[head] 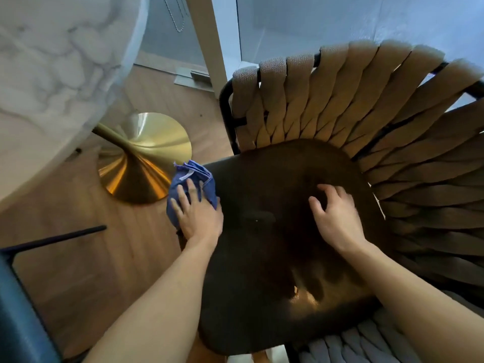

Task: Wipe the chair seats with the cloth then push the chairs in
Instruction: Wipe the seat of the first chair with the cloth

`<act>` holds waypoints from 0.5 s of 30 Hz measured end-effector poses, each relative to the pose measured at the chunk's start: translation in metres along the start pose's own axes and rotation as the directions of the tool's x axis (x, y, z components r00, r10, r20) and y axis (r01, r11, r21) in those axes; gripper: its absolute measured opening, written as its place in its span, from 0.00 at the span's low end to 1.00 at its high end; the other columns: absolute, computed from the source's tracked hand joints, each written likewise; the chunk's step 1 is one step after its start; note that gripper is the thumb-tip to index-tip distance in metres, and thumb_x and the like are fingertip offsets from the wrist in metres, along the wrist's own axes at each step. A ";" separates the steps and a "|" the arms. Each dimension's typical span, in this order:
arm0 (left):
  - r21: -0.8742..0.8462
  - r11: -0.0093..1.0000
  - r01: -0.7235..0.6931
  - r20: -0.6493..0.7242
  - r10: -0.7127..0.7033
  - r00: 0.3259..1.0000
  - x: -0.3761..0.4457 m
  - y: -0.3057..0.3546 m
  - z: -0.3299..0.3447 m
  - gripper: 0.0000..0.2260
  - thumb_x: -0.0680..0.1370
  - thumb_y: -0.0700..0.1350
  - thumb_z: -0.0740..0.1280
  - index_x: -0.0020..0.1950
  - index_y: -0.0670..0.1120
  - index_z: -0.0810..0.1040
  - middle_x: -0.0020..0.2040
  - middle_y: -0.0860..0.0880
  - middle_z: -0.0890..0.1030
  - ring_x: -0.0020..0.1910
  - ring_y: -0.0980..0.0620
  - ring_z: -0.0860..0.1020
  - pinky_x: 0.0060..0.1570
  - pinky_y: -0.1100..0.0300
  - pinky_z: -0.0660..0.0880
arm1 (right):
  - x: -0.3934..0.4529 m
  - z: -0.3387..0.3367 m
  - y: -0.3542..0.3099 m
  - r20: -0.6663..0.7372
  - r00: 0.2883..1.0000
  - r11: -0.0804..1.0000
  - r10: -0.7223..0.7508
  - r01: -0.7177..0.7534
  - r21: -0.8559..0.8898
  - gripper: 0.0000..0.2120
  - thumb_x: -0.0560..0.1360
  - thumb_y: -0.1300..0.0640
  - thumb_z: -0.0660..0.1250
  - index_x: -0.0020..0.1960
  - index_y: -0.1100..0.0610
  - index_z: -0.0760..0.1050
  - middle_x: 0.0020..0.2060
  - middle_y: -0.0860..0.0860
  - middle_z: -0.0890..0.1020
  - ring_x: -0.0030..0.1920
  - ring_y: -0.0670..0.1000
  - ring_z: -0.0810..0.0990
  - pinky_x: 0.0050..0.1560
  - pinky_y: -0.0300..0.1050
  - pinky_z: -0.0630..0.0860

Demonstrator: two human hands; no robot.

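A chair with a dark brown seat [262,258] and a woven tan strap back [366,106] stands below me. My left hand [199,216] presses a crumpled blue cloth [193,176] onto the seat's left edge, fingers spread over it. My right hand [337,216] rests on the middle of the seat, fingers curled and holding nothing.
A round white marble table top [52,74] is at the upper left, on a brass cone base [141,158] standing on wood floor. Another chair's dark blue seat and black frame [26,284] sit at the lower left. A window and white post stand behind the chair.
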State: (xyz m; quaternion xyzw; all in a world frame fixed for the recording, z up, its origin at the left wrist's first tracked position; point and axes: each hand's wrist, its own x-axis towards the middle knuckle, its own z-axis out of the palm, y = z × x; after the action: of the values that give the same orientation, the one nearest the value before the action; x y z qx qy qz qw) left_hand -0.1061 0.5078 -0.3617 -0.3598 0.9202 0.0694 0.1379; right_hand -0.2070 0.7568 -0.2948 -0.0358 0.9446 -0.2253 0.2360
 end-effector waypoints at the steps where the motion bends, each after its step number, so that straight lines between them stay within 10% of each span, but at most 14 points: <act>1: -0.024 0.999 -0.029 -0.003 0.029 1.000 0.001 -0.001 0.007 0.31 0.81 0.58 0.54 0.79 0.49 0.45 0.80 0.47 0.49 0.79 0.43 0.45 0.75 0.41 0.44 | 0.003 0.002 0.003 -0.009 1.000 1.000 -0.006 0.006 0.000 0.22 0.80 0.46 0.59 0.72 0.52 0.67 0.70 0.53 0.70 0.71 0.55 0.66 0.67 0.54 0.69; 5: -0.194 0.981 -0.027 -0.060 0.015 0.998 0.003 -0.002 0.032 0.35 0.81 0.60 0.54 0.77 0.52 0.33 0.80 0.49 0.43 0.78 0.48 0.39 0.75 0.42 0.40 | 0.018 0.007 0.020 -0.066 0.998 1.000 -0.012 0.012 -0.004 0.23 0.80 0.45 0.58 0.73 0.51 0.65 0.71 0.53 0.68 0.72 0.55 0.64 0.69 0.56 0.67; 12: -0.310 0.918 0.247 -0.085 -0.286 0.955 0.022 0.040 0.031 0.31 0.82 0.59 0.50 0.80 0.47 0.45 0.80 0.46 0.47 0.79 0.44 0.42 0.74 0.38 0.40 | 0.032 0.015 0.050 -0.071 0.997 0.999 0.013 -0.015 -0.030 0.27 0.81 0.42 0.54 0.77 0.50 0.59 0.78 0.53 0.57 0.78 0.56 0.53 0.76 0.59 0.55; 15: -0.346 0.926 0.150 -0.098 -0.195 0.976 0.019 0.051 0.031 0.31 0.82 0.59 0.53 0.79 0.47 0.46 0.80 0.45 0.49 0.79 0.45 0.44 0.76 0.43 0.40 | 0.039 0.015 0.055 -0.083 0.996 0.999 0.018 -0.022 -0.045 0.27 0.81 0.43 0.53 0.78 0.50 0.57 0.79 0.53 0.55 0.78 0.56 0.50 0.76 0.58 0.53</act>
State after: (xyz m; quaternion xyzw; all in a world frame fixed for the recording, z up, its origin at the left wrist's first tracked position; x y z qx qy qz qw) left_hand -0.1478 0.5398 -0.3954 -0.4616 0.8664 0.1895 0.0192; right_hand -0.2327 0.7933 -0.3484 -0.0225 0.9587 -0.2027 0.1983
